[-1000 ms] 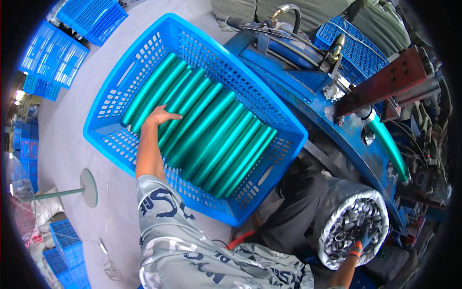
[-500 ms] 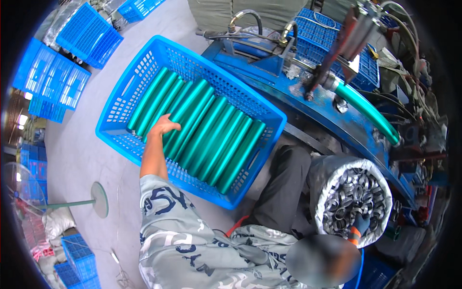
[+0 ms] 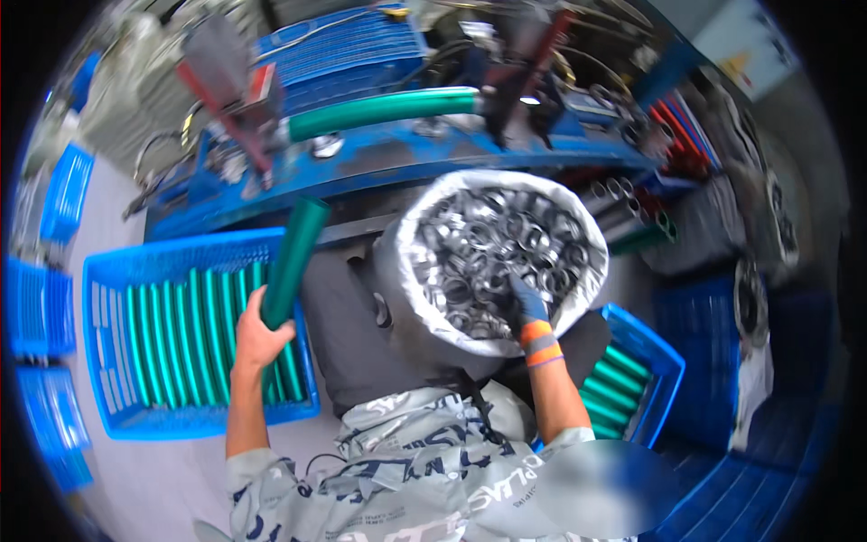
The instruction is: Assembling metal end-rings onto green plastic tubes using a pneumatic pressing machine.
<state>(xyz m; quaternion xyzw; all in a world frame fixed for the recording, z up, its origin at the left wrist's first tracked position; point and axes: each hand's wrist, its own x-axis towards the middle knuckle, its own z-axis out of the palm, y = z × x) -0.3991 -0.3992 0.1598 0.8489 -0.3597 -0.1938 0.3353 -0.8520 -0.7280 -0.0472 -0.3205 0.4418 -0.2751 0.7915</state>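
My bare left hand (image 3: 257, 336) is wrapped round the lower end of a green tube (image 3: 298, 248), which stands tilted above the right side of a blue crate (image 3: 181, 428). More green tubes (image 3: 185, 339) lie side by side in that crate. My right hand (image 3: 527, 305), in a dark glove with an orange cuff, reaches into loose metal rings (image 3: 492, 239). They fill a round container with a whitish liner (image 3: 589, 312) between my legs. The fingertips of the right hand are hidden among the rings.
Beyond the container runs a blue machine bench (image 3: 361, 163), with another green tube (image 3: 384, 112) lying across between two upright fixtures. A second blue crate (image 3: 670, 379) at my right holds several green tubes (image 3: 616, 390). More blue crates (image 3: 41, 307) stand at the far left.
My view has turned right toward the container. My left hand, empty over the tubes before, now holds one tube lifted out of the crate. My right hand remains among the rings.
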